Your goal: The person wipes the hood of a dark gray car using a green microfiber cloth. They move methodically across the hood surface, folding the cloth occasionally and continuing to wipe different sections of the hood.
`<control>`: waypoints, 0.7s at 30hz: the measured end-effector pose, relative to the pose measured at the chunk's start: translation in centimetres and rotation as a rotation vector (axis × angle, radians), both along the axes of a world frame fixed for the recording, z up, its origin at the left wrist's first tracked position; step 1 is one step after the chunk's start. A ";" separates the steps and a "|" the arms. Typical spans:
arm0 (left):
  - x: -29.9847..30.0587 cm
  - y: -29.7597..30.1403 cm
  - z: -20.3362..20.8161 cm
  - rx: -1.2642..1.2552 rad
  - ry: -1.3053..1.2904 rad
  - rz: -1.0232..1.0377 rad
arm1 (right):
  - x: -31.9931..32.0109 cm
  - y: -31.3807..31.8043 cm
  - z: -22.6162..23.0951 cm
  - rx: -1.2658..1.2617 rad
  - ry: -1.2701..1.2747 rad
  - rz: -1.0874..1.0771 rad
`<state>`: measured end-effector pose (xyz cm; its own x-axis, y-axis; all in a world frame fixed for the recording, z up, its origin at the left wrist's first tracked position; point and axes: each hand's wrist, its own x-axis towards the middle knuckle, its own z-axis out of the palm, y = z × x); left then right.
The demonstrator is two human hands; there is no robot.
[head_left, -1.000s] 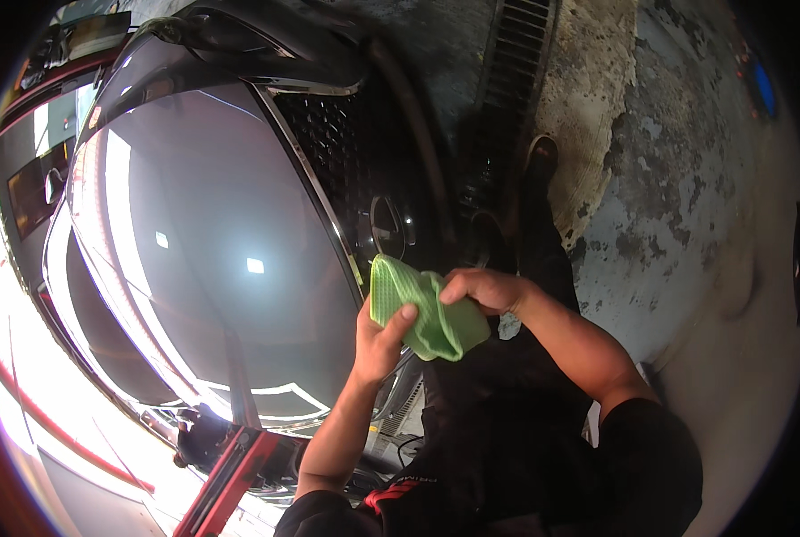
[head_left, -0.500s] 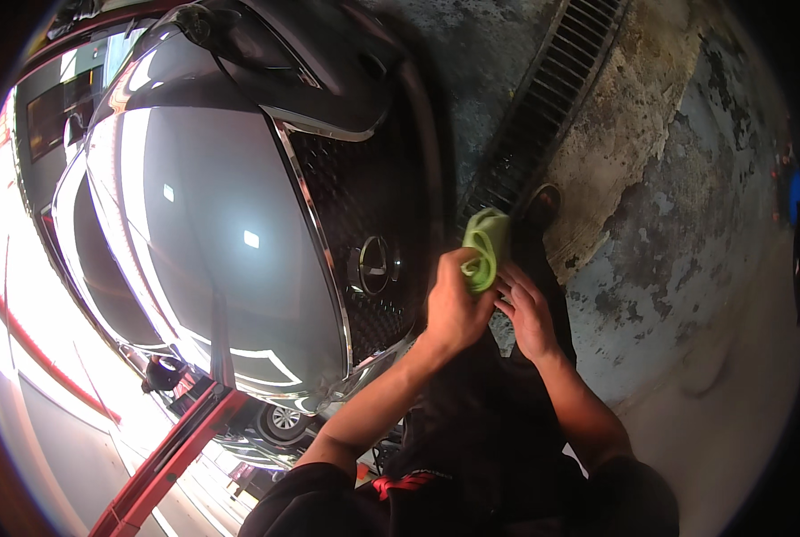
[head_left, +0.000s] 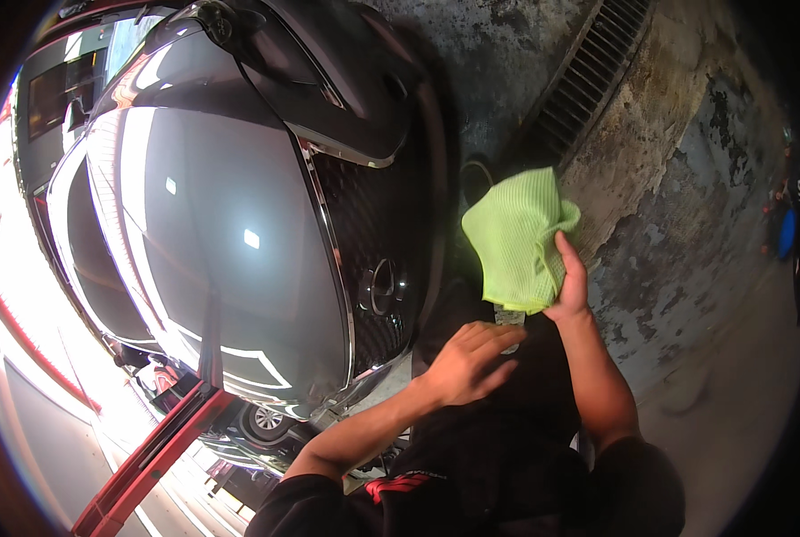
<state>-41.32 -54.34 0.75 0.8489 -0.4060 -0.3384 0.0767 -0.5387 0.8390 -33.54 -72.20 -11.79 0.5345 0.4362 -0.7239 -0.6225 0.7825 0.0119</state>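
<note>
A lime-green microfiber cloth (head_left: 516, 237) with a ribbed texture hangs spread out in front of my body. My right hand (head_left: 572, 285) grips its right side, thumb on top and the other fingers hidden under it. Just below the cloth's lower edge is my left hand (head_left: 473, 365), empty, fingers stretched out and thumb apart. To the left of both hands stands a dark grey car, its glossy hood (head_left: 230, 224) reflecting lights and its black grille (head_left: 364, 242) closest to me. Neither hand touches the car.
A metal drain grate (head_left: 592, 72) runs across the worn, peeling concrete floor (head_left: 677, 224) ahead and to the right. At lower left a red lift arm or beam (head_left: 154, 456) slants beside the car, near another vehicle's wheel (head_left: 268, 419).
The cloth has gone from a folded bundle in my left hand to a spread sheet in my right. My left hand has let go and dropped back toward me.
</note>
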 end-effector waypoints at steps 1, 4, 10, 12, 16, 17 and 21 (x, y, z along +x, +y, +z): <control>0.1 1.7 0.3 -0.034 -0.010 0.031 | 1.2 0.6 0.2 0.016 -0.151 -0.013; 0.8 7.2 1.5 0.016 -0.017 0.213 | 5.1 4.2 1.1 -0.161 -0.486 0.122; 4.4 16.6 2.5 0.121 -0.043 0.545 | 13.1 24.3 0.7 -0.519 -1.477 0.536; 4.7 18.6 3.2 0.104 0.029 0.494 | 15.9 33.4 -0.8 -0.687 -1.535 0.901; 4.2 22.0 3.9 0.109 0.159 0.564 | 24.8 43.9 -5.2 -1.048 -1.604 0.727; 3.9 22.6 3.8 0.145 0.228 0.595 | 27.6 45.3 -6.3 -0.984 -1.524 0.615; 5.0 26.0 3.0 0.186 0.253 0.599 | 36.4 49.2 -8.9 -1.193 -1.631 0.582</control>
